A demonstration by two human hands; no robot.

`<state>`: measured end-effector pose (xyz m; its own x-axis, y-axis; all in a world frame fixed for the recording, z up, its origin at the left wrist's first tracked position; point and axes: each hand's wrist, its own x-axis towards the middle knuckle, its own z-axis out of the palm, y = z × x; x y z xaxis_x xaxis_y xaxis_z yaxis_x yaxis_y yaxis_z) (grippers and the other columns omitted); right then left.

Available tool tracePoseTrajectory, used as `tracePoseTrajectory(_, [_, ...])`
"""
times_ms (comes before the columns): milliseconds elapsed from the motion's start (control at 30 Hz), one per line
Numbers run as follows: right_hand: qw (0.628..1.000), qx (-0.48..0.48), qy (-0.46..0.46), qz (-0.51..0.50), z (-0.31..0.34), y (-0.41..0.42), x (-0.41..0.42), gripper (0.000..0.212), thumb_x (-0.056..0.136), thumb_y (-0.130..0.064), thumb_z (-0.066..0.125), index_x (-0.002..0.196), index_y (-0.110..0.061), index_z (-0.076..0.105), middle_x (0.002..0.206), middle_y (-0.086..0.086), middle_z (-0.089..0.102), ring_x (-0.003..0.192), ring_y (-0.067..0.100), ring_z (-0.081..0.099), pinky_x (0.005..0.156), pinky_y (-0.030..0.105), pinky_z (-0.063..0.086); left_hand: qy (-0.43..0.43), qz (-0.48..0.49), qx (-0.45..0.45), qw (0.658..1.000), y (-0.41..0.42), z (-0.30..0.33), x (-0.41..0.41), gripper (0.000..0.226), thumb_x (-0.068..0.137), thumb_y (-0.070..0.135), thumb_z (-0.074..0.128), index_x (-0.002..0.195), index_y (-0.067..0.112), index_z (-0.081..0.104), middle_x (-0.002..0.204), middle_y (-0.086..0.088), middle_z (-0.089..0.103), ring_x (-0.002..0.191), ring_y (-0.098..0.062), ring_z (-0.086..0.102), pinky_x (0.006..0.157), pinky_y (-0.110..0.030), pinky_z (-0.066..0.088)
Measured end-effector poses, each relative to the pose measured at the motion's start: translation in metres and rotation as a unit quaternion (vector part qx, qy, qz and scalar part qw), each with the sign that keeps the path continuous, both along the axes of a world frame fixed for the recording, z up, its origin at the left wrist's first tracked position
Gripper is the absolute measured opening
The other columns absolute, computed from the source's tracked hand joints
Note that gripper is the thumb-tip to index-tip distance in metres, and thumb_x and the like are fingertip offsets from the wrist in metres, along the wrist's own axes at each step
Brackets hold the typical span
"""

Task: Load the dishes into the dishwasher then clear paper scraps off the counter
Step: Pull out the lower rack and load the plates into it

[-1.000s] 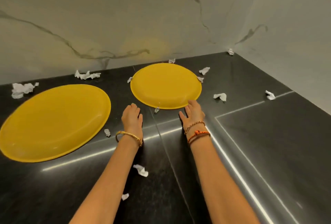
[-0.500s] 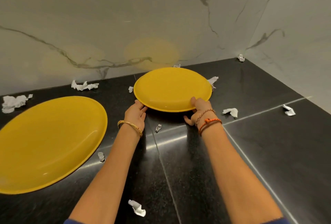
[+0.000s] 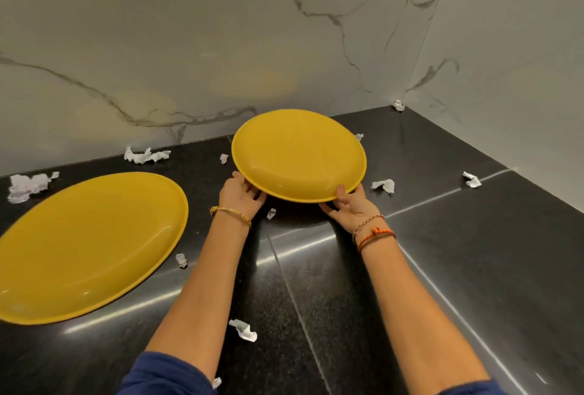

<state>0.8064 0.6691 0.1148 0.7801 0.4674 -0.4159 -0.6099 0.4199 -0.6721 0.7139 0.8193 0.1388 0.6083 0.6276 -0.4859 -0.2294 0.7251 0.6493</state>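
Holding the round yellow plate [image 3: 298, 156] by its near rim, our left hand [image 3: 240, 194] and right hand [image 3: 350, 205] grip it from each side, fingers curled under, in the middle of the frame. Half a second ago it sat lower; now its near edge is tipped up off the shiny black counter [image 3: 474, 252]. We count two plates, with the big yellow oval plate [image 3: 88, 246] lying flat at left, and about eleven white paper scraps [image 3: 243, 330] scattered around.

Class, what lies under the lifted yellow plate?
Under the lifted plate: black counter in shadow and fingers of both hands. Any scraps beneath its far side are hidden.
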Motion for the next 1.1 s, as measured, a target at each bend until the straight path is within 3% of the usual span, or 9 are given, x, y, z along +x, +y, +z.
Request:
tracePoseTrajectory(100, [1.0, 0.004, -0.024, -0.001, -0.004, -0.005, -0.009, 0.045, 0.095, 0.003, 0.039, 0.13, -0.025, 0.039, 0.13, 0.008, 0.05, 0.098, 0.024, 0.055, 0.096, 0.038, 0.037, -0.053, 0.048, -0.007, 0.997, -0.01, 0.012, -0.005, 0.024, 0.097, 0.006, 0.04, 0.08, 0.012, 0.055, 0.085, -0.006, 0.057, 0.078, -0.021, 0.054, 0.086, -0.044, 0.046])
tracePoseTrajectory(233, [0.993, -0.078, -0.085, -0.008, -0.011, -0.011, -0.018, 0.045, 0.093, -0.006, 0.05, 0.136, -0.015, 0.041, 0.128, 0.007, 0.053, 0.123, 0.026, 0.048, 0.097, 0.033, 0.038, 0.002, 0.127, 0.117, 0.985, -0.009, 0.032, -0.006, 0.027, 0.097, 0.006, 0.037, 0.077, 0.006, 0.055, 0.072, -0.004, 0.048, 0.06, -0.01, 0.042, 0.059, -0.027, 0.041])
tracePoseTrajectory(367, [0.986, -0.119, -0.115, -0.007, 0.001, -0.017, -0.017, 0.041, 0.09, -0.028, 0.058, 0.129, -0.021, 0.048, 0.123, 0.003, 0.058, 0.107, 0.021, 0.056, 0.085, 0.035, 0.043, 0.034, 0.154, 0.256, 0.954, -0.002, 0.056, -0.014, 0.028, 0.1, 0.014, 0.035, 0.08, 0.01, 0.054, 0.065, 0.002, 0.043, 0.058, -0.006, 0.038, 0.057, -0.02, 0.036])
tracePoseTrajectory(467, [0.979, -0.122, -0.159, -0.023, 0.017, -0.022, -0.016, 0.033, 0.087, -0.033, 0.06, 0.117, -0.021, 0.052, 0.113, 0.001, 0.06, 0.097, 0.019, 0.058, 0.075, 0.033, 0.048, -0.006, 0.14, 0.256, 0.957, -0.003, 0.065, -0.021, 0.026, 0.1, 0.015, 0.035, 0.095, 0.005, 0.058, 0.069, 0.004, 0.048, 0.063, -0.006, 0.043, 0.06, -0.02, 0.039])
tracePoseTrajectory(567, [0.966, -0.114, -0.205, -0.112, 0.033, -0.033, -0.018, 0.048, 0.083, -0.024, 0.066, 0.125, -0.013, 0.045, 0.118, 0.007, 0.059, 0.096, 0.021, 0.059, 0.075, 0.037, 0.053, -0.021, 0.118, 0.245, 0.962, -0.011, 0.07, -0.025, 0.032, 0.1, 0.016, 0.036, 0.074, 0.015, 0.054, 0.072, 0.006, 0.05, 0.067, -0.005, 0.044, 0.061, -0.019, 0.038])
tracePoseTrajectory(667, [0.944, -0.12, -0.237, -0.197, 0.053, -0.06, -0.026, 0.052, 0.077, -0.017, 0.072, 0.121, -0.014, 0.045, 0.116, 0.007, 0.057, 0.104, 0.025, 0.057, 0.089, 0.042, 0.049, -0.055, 0.065, 0.244, 0.966, -0.024, 0.073, -0.023, 0.034, 0.099, 0.016, 0.036, 0.069, 0.021, 0.052, 0.072, 0.006, 0.05, 0.068, -0.006, 0.044, 0.063, -0.021, 0.038])
tracePoseTrajectory(900, [0.863, -0.203, -0.291, -0.359, 0.071, -0.164, -0.077, 0.071, 0.069, -0.012, 0.078, 0.129, -0.012, 0.041, 0.124, 0.007, 0.054, 0.107, 0.023, 0.056, 0.084, 0.037, 0.052, -0.146, -0.128, 0.23, 0.954, -0.09, 0.084, -0.004, 0.042, 0.097, 0.017, 0.037, 0.056, 0.021, 0.043, 0.049, 0.012, 0.047, 0.054, -0.006, 0.041, 0.061, -0.024, 0.037])
tracePoseTrajectory(1000, [0.8, -0.252, -0.294, -0.459, 0.072, -0.221, -0.128, 0.079, 0.062, -0.017, 0.082, 0.129, -0.014, 0.04, 0.12, 0.002, 0.054, 0.102, 0.015, 0.057, 0.076, 0.024, 0.054, -0.198, -0.28, 0.232, 0.91, -0.148, 0.085, -0.004, 0.042, 0.096, 0.038, 0.042, 0.059, 0.027, 0.059, 0.06, 0.011, 0.062, 0.061, -0.006, 0.058, 0.065, -0.025, 0.05])
tracePoseTrajectory(1100, [0.734, -0.311, -0.274, -0.539, 0.069, -0.269, -0.196, 0.074, 0.06, -0.019, 0.079, 0.122, -0.02, 0.039, 0.117, -0.001, 0.053, 0.097, 0.006, 0.056, 0.07, 0.016, 0.054, -0.234, -0.382, 0.272, 0.852, -0.21, 0.08, -0.013, 0.006, 0.088, 0.027, 0.059, 0.084, 0.023, 0.06, 0.083, 0.005, 0.064, 0.075, -0.009, 0.06, 0.065, -0.024, 0.051])
